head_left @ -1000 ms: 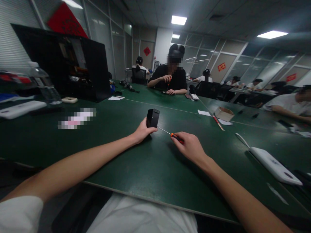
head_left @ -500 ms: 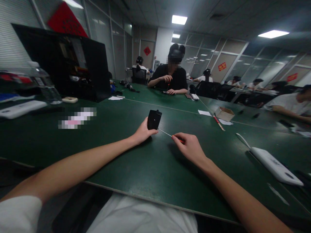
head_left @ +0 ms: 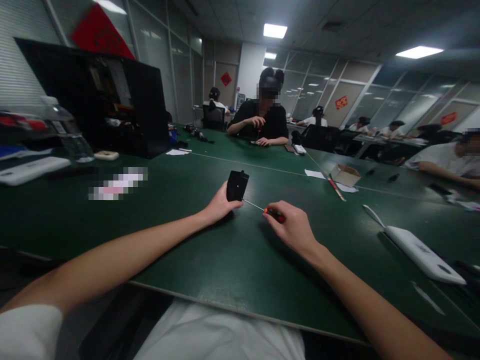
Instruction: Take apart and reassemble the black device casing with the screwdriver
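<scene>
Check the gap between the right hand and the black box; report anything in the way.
Nothing visible blocks the gap: only the screwdriver, held in the right hand, spans it, its shaft pointing at the black box.

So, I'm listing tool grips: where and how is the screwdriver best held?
Probably by its handle, from the right, as the right hand does: that thicker end lies there, while the thin shaft slants left toward the black part in the left hand.

No legible text. Characters on red signs (head_left: 103, 32) and mark on white device (head_left: 425, 255) too blurred.
</scene>
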The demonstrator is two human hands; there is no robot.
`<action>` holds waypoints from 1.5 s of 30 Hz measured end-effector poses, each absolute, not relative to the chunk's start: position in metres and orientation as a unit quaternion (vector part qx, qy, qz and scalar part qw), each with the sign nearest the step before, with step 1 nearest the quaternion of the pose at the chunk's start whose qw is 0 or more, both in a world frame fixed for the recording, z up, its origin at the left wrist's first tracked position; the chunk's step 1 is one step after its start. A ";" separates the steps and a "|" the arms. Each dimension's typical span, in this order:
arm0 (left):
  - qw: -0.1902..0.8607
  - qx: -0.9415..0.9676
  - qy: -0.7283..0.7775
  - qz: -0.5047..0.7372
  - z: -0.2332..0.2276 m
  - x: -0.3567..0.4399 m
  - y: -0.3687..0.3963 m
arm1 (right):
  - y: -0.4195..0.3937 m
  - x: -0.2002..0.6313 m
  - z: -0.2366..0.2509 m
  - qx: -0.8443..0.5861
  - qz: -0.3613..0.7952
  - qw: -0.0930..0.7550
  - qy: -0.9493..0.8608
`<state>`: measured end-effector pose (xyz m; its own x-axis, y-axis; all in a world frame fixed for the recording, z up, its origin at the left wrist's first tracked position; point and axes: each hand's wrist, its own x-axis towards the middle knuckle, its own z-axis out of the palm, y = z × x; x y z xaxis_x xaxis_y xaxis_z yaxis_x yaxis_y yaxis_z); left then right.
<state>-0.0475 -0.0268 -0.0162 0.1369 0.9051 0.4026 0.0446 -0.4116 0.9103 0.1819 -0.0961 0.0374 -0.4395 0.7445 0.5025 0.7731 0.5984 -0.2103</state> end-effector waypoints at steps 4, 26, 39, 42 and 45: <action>0.391 0.642 0.378 0.540 -0.016 -0.047 -0.027 | -0.095 0.183 0.036 -0.440 -0.028 0.283 -0.852; 0.317 0.681 0.423 0.507 -0.014 -0.048 -0.034 | -0.105 0.176 0.036 -0.426 -0.053 0.258 -0.866; 0.327 0.682 0.414 0.506 -0.014 -0.047 -0.034 | -0.106 0.175 0.037 -0.441 -0.070 0.228 -0.865; 0.327 0.682 0.417 0.504 -0.014 -0.047 -0.035 | -0.106 0.175 0.038 -0.443 -0.062 0.231 -0.864; 0.329 0.681 0.420 0.501 -0.014 -0.047 -0.034 | -0.107 0.175 0.039 -0.441 -0.078 0.221 -0.866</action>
